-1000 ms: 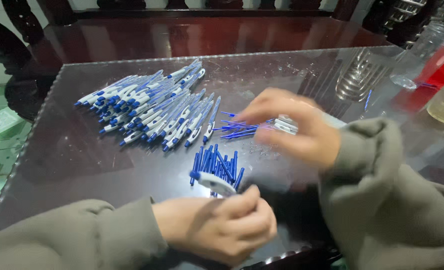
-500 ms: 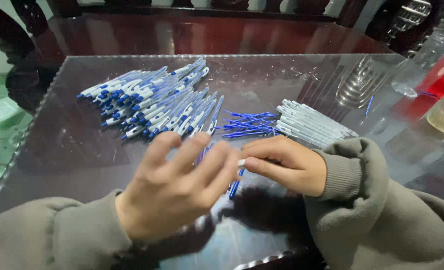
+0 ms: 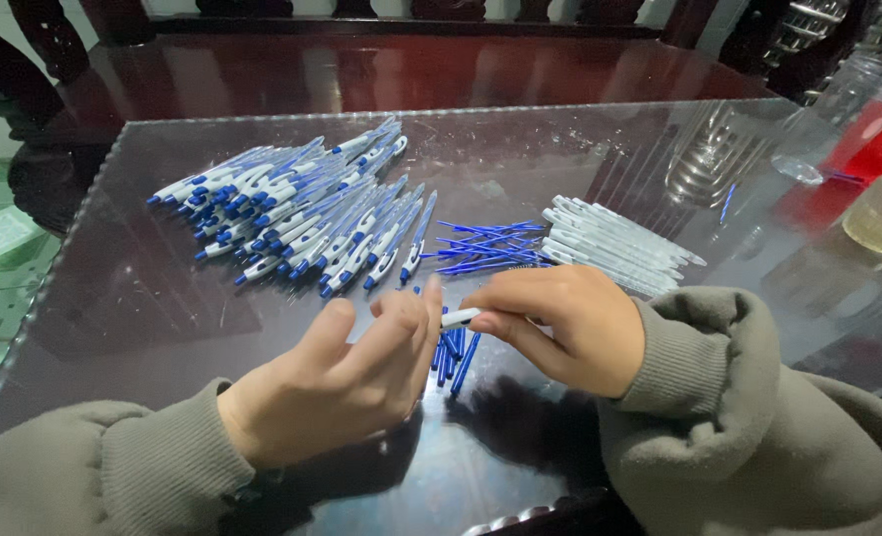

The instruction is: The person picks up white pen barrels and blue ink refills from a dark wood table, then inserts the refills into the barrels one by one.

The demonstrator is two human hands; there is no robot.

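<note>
Since half a second ago: the left hand (image 3: 337,382) has stayed spread over the near edge, while the right hand (image 3: 560,323) has drawn a white pen barrel (image 3: 459,319) up to meet it.
Left fingers: loosely open, tips touching the barrel's end; whether they pinch anything small I cannot tell.
Right fingers: closed on the white barrel, holding it level just above the bench (image 3: 143,328).
What that means: judging by the parts, a pen is being put together between the two hands, with one more barrel now taken up.
Loose blue parts (image 3: 456,355): lying under the hands.
Blue refills (image 3: 485,246): fanned between the piles.
White barrels (image 3: 614,248): stacked to the right.
Finished pens (image 3: 302,213): heaped far left.
Surface: dark, glossy, glass-topped.
Room: carved dark wooden furniture (image 3: 381,60) behind; glass jars (image 3: 863,149) at right, one red.
</note>
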